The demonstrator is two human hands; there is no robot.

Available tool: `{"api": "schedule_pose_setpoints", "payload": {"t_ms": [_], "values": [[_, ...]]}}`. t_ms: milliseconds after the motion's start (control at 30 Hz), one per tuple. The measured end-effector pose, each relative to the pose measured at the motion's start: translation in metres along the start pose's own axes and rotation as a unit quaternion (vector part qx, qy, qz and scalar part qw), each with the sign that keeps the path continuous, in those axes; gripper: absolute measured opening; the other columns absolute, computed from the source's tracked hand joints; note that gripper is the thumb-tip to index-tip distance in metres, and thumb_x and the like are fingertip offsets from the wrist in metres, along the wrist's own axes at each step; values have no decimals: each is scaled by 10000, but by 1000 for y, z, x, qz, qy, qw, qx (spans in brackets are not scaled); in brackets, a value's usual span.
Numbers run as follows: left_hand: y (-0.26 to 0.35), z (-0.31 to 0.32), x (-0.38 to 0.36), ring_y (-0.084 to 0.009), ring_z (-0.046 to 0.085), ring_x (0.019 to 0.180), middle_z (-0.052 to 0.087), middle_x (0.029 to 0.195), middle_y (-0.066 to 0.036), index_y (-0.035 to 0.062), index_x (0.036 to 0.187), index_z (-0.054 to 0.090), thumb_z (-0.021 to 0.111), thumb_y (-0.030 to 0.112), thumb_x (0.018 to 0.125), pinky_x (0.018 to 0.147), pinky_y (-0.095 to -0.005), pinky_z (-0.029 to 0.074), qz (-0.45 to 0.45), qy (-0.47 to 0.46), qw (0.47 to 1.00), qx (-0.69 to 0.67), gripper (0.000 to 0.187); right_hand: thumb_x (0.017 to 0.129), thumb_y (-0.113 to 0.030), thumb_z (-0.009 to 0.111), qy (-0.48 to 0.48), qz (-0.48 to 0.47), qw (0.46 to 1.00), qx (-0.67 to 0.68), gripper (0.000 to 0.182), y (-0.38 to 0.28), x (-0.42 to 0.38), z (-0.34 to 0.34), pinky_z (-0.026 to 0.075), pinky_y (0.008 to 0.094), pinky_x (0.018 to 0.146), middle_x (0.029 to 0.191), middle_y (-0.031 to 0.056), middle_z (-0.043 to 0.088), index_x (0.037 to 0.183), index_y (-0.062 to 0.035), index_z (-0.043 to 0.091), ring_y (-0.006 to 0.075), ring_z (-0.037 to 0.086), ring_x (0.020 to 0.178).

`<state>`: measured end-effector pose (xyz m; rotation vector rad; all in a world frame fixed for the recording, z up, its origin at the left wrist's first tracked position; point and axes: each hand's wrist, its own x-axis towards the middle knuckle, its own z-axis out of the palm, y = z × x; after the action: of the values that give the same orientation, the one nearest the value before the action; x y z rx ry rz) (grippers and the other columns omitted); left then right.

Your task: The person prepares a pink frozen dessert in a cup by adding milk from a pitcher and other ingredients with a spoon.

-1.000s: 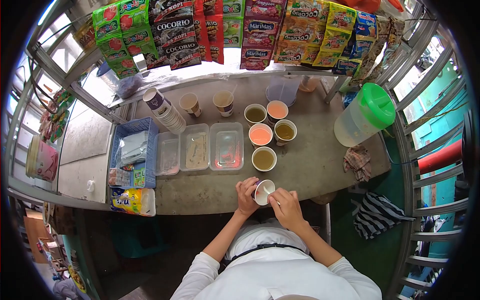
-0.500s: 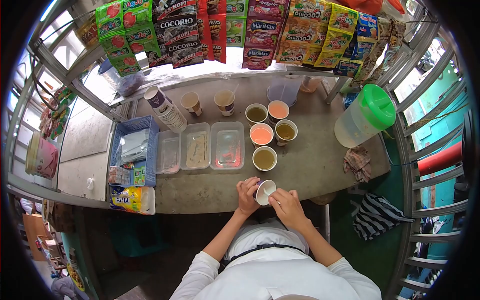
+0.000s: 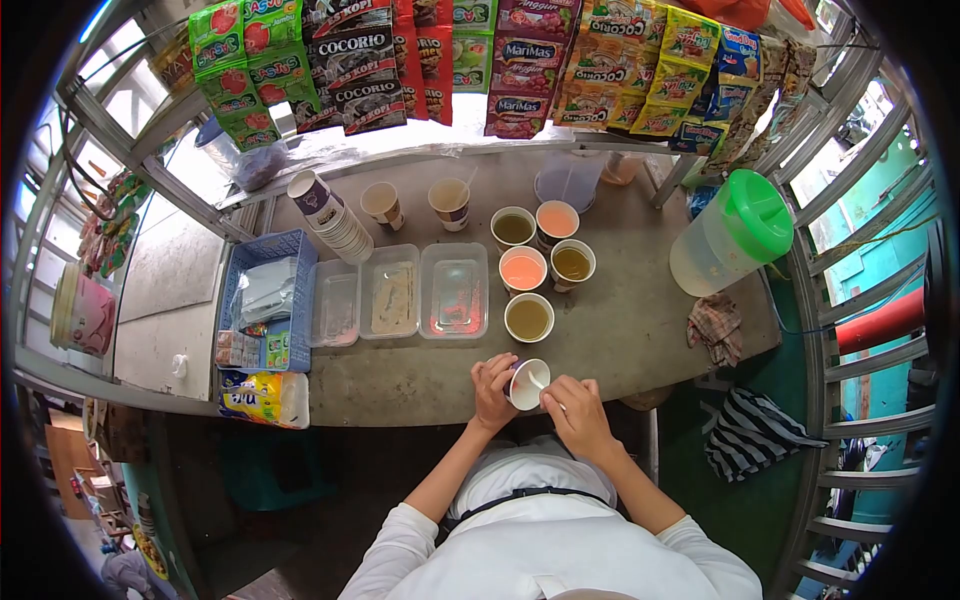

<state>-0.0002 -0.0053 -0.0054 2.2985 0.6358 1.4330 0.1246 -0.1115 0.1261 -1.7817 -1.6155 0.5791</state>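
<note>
At the front edge of the table, my left hand [image 3: 492,394] is wrapped round the side of a paper cup [image 3: 524,392], which tilts so that its white inside shows. My right hand [image 3: 580,412] pinches a small white spoon [image 3: 538,381] at the cup's rim, its tip reaching inside. Whether the cup contains anything cannot be made out. Just beyond it stands a cup of brownish-green drink [image 3: 529,318]. Behind that are a cup of pink drink [image 3: 523,270], a cup of amber drink [image 3: 572,263] and further filled cups.
Three clear plastic tubs [image 3: 454,292] with powder traces sit left of the drinks. Behind them leans a stack of paper cups [image 3: 335,222]. A blue basket [image 3: 300,330] is farther left. On the right stand a green-lidded pitcher [image 3: 710,255] and a crumpled cloth [image 3: 715,328]. Sachets [image 3: 525,70] hang overhead.
The spoon and my right hand have shifted slightly at the cup's mouth, and the cup's tilt differs a little. Everything else on the table stays in place.
</note>
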Motion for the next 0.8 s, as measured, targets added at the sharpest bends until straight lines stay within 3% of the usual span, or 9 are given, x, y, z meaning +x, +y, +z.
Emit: {"api": "schedule_pose_setpoints", "payload": {"t_ms": [67,167,233,267,367,467,567,667,800], "values": [[-1,0,0,-279,582,1065,574,1169,-107,119,1126,379,767,129,677,886,-442,337,6,-6,1000,7,594,910,-172,492,-2,-19,998,-66,152,0,3,1,312,360,733,821,65,541,830,-66,564,221,518,788],[-5,1,-4,-289,583,1046,573,1162,-132,113,1127,365,787,174,688,889,-444,344,15,-16,1000,21,611,910,-175,493,3,2,1000,25,149,1,3,3,313,365,738,822,63,540,840,-63,563,221,518,797],[-5,1,-3,-289,583,1043,574,1162,-135,112,1123,367,786,183,692,888,-442,347,6,-9,1000,17,605,912,-174,491,1,-11,999,-34,151,2,4,4,312,367,742,823,64,540,838,-61,561,221,519,803],[-4,2,-3,-286,584,1049,573,1165,-124,114,1126,370,775,161,691,890,-442,343,3,-6,1000,7,596,912,-173,491,1,-18,998,-64,152,2,5,4,311,368,744,823,65,540,837,-60,559,222,520,806],[-1,1,-1,-280,586,1061,573,1173,-103,120,1130,375,753,116,690,891,-441,338,-4,-3,1000,-12,579,914,-178,490,33,6,999,22,155,3,4,5,308,369,747,822,64,536,838,-63,560,222,521,808],[-1,2,-1,-281,587,1058,573,1172,-105,118,1128,374,752,114,692,888,-441,342,-5,-6,1000,-7,577,917,-175,487,2,-4,999,-32,153,3,5,4,306,367,747,818,67,534,839,-65,557,224,521,812],[-1,1,-1,-282,587,1059,573,1168,-105,116,1126,375,753,114,691,885,-441,345,-2,-9,1000,-2,576,919,-178,484,46,3,999,5,149,5,4,5,305,366,746,819,67,531,851,-69,560,227,518,802],[0,1,1,-283,585,1059,573,1164,-105,114,1121,378,755,118,690,884,-442,346,-2,-9,1000,-3,573,917,-175,487,-21,4,1000,-6,145,7,4,3,304,367,741,819,65,534,847,-70,559,229,516,792],[1,0,1,-283,583,1059,573,1162,-106,113,1114,383,761,126,687,884,-443,346,-1,-15,1000,2,571,918,-183,489,9,3,1000,-14,152,8,4,3,301,367,734,814,68,527,843,-70,558,229,512,787]]}}
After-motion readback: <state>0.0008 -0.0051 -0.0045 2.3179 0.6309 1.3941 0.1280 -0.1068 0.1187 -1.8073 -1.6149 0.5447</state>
